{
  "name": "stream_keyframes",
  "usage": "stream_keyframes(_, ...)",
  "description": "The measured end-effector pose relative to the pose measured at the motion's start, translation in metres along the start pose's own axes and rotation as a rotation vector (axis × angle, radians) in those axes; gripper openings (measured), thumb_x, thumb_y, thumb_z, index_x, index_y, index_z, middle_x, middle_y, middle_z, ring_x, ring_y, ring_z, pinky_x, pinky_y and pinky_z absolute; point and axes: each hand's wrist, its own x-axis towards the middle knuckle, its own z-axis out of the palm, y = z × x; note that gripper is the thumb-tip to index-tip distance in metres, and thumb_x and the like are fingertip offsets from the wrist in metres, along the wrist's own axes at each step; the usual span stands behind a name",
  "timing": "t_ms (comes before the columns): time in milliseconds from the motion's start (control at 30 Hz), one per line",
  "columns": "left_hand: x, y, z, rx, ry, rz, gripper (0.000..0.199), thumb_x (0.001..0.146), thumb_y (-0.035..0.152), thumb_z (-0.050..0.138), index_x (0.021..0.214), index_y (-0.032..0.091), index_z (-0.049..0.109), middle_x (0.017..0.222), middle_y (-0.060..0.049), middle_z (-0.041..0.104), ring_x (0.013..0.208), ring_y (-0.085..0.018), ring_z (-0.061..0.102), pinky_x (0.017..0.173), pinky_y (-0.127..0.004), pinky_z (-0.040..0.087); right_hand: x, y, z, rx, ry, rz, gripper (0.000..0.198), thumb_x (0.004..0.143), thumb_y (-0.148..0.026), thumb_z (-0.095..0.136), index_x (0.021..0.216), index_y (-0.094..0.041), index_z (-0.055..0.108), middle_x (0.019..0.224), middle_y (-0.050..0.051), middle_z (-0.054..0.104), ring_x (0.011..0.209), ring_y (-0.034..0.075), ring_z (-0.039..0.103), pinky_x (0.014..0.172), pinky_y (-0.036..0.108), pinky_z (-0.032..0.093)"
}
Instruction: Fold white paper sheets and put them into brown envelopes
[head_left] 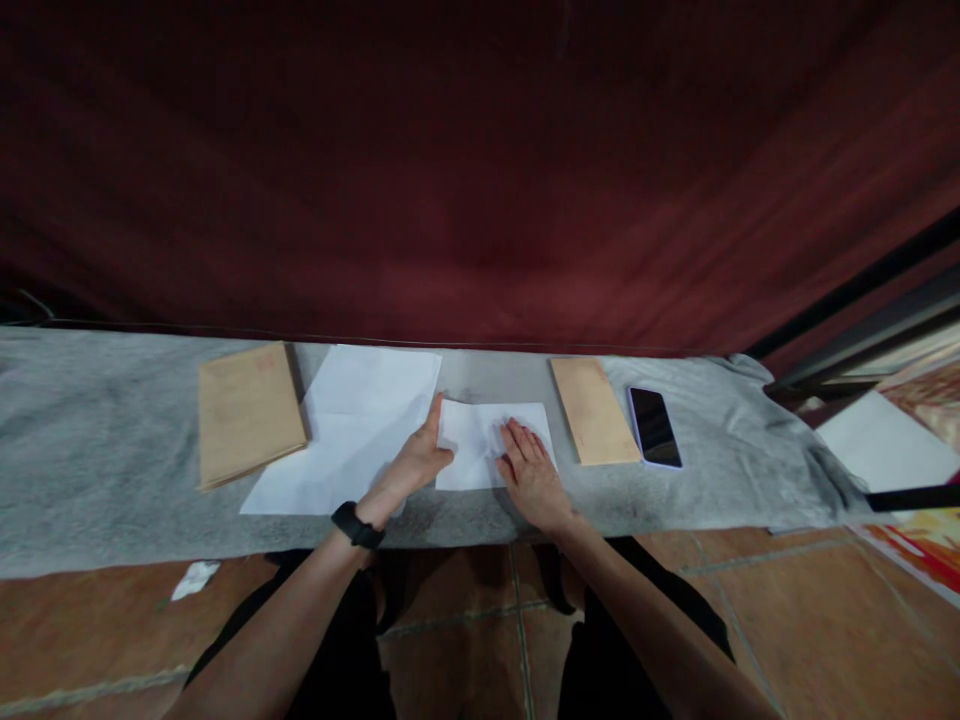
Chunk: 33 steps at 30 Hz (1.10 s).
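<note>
A folded sheet of white paper [472, 450] lies flat on the grey cloth in front of me. My right hand [531, 474] rests on its right part, fingers stretched out and pressing down. At its left edge is my left hand [421, 455], with the index finger pointing away from me along the edge and the thumb apart; its other fingers are partly hidden. Under and left of that hand lie larger white sheets [360, 420] with a crease across them. Right of the folded paper is a single brown envelope [596, 412].
A stack of brown envelopes [247, 412] overlaps the white sheets on the left. A phone [655, 428] lies right of the single envelope. The grey cloth [112, 450] covers a narrow bench before a dark red curtain [480, 200]. A white scrap [195, 579] lies on the tiled floor.
</note>
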Motion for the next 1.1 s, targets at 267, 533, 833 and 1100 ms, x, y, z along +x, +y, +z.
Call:
stream_keyframes(267,-0.038,0.032,0.031,0.720,0.296,0.252,0.059,0.097,0.022,0.042,0.154,0.014,0.034,0.153,-0.022,0.044,0.139,-0.038,0.045,0.111,-0.056,0.039,0.001,0.000,0.002,-0.095,-0.064,-0.040,0.053,0.105,-0.034,0.037,0.154,-0.014,0.039,0.162,0.012,0.034,0.150,0.025,0.033,0.123,0.047,0.028)
stream_keyframes(533,-0.044,0.020,0.094,0.617,0.210,0.461,0.067,0.104,0.045,0.031,0.156,0.004,0.022,0.160,-0.021,0.037,0.152,-0.029,0.027,0.122,-0.049,0.030,-0.007,0.006,0.008,-0.177,-0.086,-0.110,0.056,0.102,-0.021,0.035,0.158,-0.013,0.030,0.165,0.011,0.027,0.153,0.023,0.024,0.125,0.045,0.023)
stream_keyframes(833,-0.046,0.006,0.080,0.701,0.243,0.429,0.068,0.102,0.044,0.039,0.155,0.004,0.028,0.162,-0.023,0.029,0.154,-0.031,0.021,0.123,-0.049,0.029,-0.017,0.011,0.009,-0.213,0.017,0.022,0.059,0.105,-0.032,0.035,0.158,-0.008,0.027,0.162,0.016,0.033,0.151,0.026,0.031,0.122,0.046,0.029)
stream_keyframes(1100,-0.045,-0.004,0.067,0.741,0.232,0.399,0.058,0.102,0.038,0.039,0.154,0.012,0.037,0.163,-0.019,0.027,0.152,-0.031,0.024,0.121,-0.050,0.031,-0.030,0.021,0.003,-0.244,0.031,0.073,0.058,0.106,-0.034,0.032,0.156,-0.006,0.030,0.160,0.018,0.037,0.148,0.029,0.035,0.120,0.047,0.029)
